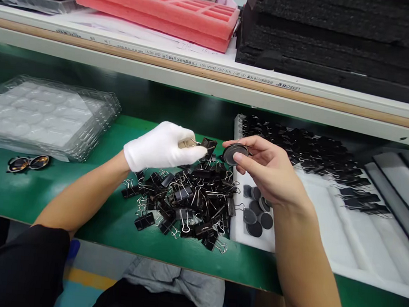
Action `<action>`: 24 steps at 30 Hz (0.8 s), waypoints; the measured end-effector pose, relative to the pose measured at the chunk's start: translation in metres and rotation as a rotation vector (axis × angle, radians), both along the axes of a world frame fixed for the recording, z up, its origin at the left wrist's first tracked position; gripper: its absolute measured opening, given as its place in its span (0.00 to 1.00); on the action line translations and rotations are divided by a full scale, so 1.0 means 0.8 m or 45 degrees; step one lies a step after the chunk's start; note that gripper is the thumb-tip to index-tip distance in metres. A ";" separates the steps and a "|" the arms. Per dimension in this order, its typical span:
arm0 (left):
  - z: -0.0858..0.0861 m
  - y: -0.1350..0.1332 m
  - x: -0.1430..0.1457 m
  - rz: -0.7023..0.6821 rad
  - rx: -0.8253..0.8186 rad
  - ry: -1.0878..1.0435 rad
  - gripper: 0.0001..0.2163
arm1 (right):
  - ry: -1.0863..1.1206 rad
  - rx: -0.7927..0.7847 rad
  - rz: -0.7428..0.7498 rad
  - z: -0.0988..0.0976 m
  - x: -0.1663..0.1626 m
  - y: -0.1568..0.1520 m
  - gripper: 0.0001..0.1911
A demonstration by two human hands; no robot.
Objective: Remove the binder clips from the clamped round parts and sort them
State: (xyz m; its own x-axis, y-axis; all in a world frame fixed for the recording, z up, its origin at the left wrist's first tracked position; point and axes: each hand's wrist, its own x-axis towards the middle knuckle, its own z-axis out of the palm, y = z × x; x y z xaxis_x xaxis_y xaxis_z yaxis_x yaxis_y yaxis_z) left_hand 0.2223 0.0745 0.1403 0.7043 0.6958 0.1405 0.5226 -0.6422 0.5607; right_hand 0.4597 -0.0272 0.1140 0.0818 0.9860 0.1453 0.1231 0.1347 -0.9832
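Green surface, front edge just ahead of your lap. Clip pile sits back from it, right side lapping the white tray. Over the pile, your gloved left hand is closed on a binder clip; your bare right hand pinches a dark disc, a narrow gap between. Leftward, green runs to clear trays. Shelf edge bounds the far side.

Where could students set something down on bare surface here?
Green tabletop in front of the glasses; white foam between right forearm and clip rows. Crowded: the clip pile near the left hand, and the discs beside it.
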 end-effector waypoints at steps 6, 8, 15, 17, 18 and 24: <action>-0.045 0.091 -0.042 0.152 -0.383 0.627 0.28 | 0.117 -0.133 0.070 -0.002 -0.003 0.001 0.21; -0.068 0.120 -0.064 0.231 -0.532 0.713 0.30 | 0.192 -0.249 0.070 -0.002 -0.007 0.010 0.25; -0.062 0.154 -0.098 0.430 -0.449 1.020 0.44 | 0.235 -0.717 0.268 0.005 -0.039 0.086 0.22; -0.057 0.156 -0.086 0.516 -0.240 0.923 0.46 | -0.006 -0.689 0.292 0.001 -0.053 0.112 0.24; -0.059 0.157 -0.077 0.548 -0.123 0.809 0.46 | -0.192 -0.631 0.297 -0.002 -0.062 0.125 0.24; -0.115 0.160 -0.027 0.695 0.162 0.478 0.36 | -1.368 -0.253 0.385 -0.026 -0.118 0.176 0.19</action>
State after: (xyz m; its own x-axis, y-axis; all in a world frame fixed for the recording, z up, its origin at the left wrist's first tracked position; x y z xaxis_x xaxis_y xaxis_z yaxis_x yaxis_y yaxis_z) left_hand 0.2011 0.2022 0.0481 0.2736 0.9600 0.0594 0.9357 -0.2800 0.2148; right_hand 0.3654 0.1137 0.0931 -0.2364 0.9575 -0.1651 0.9053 0.1553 -0.3954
